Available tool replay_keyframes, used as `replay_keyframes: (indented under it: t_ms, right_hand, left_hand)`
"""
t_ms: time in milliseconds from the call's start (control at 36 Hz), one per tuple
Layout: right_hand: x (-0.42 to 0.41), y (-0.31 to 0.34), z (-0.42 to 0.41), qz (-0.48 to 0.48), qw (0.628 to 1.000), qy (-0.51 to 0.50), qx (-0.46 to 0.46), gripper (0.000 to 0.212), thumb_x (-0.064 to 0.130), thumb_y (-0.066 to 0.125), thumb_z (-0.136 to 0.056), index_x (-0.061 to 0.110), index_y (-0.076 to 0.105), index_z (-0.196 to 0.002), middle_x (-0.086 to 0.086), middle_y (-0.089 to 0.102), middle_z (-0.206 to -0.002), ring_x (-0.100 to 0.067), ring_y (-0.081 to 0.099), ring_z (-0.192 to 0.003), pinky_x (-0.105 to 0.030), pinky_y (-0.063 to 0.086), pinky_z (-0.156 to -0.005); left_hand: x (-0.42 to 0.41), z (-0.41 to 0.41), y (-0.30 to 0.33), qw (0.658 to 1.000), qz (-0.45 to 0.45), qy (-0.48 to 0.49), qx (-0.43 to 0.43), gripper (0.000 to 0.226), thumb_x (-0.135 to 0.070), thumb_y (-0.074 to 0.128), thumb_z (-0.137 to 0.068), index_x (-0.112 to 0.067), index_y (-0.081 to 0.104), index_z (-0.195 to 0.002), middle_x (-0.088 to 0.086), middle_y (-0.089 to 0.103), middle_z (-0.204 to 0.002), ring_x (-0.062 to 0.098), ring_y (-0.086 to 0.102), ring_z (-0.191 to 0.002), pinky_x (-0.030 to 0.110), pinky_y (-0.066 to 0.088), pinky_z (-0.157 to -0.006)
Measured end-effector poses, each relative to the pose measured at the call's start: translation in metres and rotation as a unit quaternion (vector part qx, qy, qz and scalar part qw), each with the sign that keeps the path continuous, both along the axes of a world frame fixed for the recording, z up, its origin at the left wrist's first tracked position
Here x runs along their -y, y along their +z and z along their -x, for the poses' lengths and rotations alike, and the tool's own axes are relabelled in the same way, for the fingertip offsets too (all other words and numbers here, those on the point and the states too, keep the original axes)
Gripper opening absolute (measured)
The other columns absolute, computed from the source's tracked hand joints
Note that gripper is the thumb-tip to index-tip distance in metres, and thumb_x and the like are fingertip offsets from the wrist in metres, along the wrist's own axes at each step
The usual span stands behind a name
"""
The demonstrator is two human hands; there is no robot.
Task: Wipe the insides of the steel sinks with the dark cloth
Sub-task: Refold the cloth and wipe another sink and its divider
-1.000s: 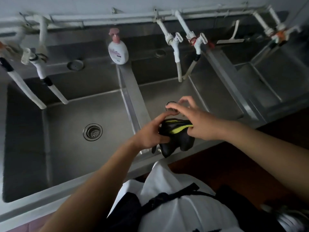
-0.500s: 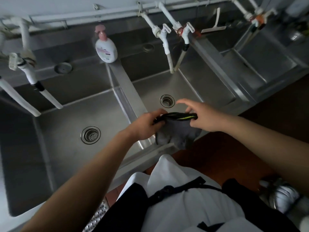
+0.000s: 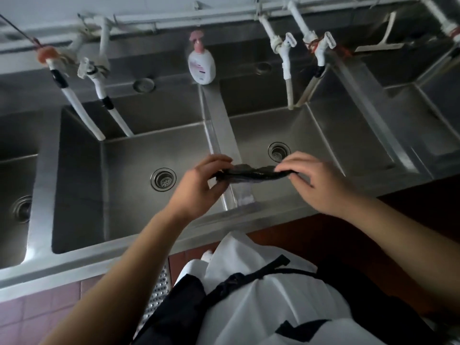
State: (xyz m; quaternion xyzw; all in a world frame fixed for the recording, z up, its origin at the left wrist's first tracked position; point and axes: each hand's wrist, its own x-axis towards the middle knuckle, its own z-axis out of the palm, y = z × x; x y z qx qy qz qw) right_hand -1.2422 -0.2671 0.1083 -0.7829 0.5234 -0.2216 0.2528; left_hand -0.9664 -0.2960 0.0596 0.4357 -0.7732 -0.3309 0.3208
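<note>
As we look down from the head camera, we see first a white garment (image 3: 261,302) with a dark strap across it, and below it, at the left, pink floor tiles (image 3: 37,312) and a perforated metal strip (image 3: 156,295). Two bare forearms reach forward from here. The left hand (image 3: 196,188) pinches the left end of the dark cloth (image 3: 251,171) between thumb and curled fingers, and the right hand (image 3: 316,183) pinches the right end in the same way, so the cloth is stretched between them as a narrow horizontal band. The cloth hangs in the air above the steel divider (image 3: 224,130) that separates two basins, near the front rim; we cannot tell if it touches the divider. To the left of the divider is the middle-left sink (image 3: 129,170) with its round drain (image 3: 163,179), and to the right is the middle-right sink (image 3: 348,145), whose drain (image 3: 278,150) shows just behind the right hand's fingers. A further basin (image 3: 15,185) is at the far left and another one at the far right. At the back ledge a white soap bottle (image 3: 201,63) with a pink pump stands above the divider. White taps with hoses (image 3: 286,63) hang over the right basin, and a similar pair (image 3: 97,78) hangs over the left one. A white pipe (image 3: 199,16) runs along the wall.
</note>
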Motion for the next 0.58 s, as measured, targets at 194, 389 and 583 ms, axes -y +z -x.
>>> replay_keyframes:
  t_ms: [194,389,583]
  right_hand:
    - [-0.048,-0.092,0.007,-0.224,0.969,0.061,-0.088,0.036,-0.001,0.049,-0.095,0.017,0.07,-0.119,-0.004,0.064,-0.114,-0.026,0.062,-0.105,-0.038,0.046,-0.095]
    - [-0.049,-0.132,0.017,-0.217,0.976,0.025,-0.021,0.031,0.004,0.051,-0.098,0.015,0.068,-0.121,-0.003,0.064,-0.114,-0.022,0.063,-0.103,-0.038,0.049,-0.092]
    - [-0.002,-0.145,0.007,-0.196,0.979,-0.047,0.036,0.028,0.001,0.052,-0.096,0.008,0.07,-0.116,-0.016,0.062,-0.107,-0.032,0.061,-0.103,-0.036,0.044,-0.095]
  left_hand:
    - [-0.08,0.023,-0.086,0.953,-0.256,-0.024,0.158,0.047,-0.022,0.051,-0.078,-0.005,0.064,-0.12,0.013,0.064,-0.125,0.031,0.062,-0.108,0.037,0.049,-0.094]
    - [-0.102,0.04,-0.116,0.946,-0.27,0.111,0.142,0.025,-0.027,0.05,-0.09,-0.023,0.058,-0.113,0.005,0.069,-0.101,0.023,0.063,-0.09,0.02,0.032,-0.068]
    - [-0.07,0.051,-0.11,0.926,-0.292,0.203,0.124,0.025,-0.027,0.055,-0.098,-0.021,0.061,-0.122,0.0,0.067,-0.099,0.022,0.061,-0.092,0.025,0.037,-0.072]
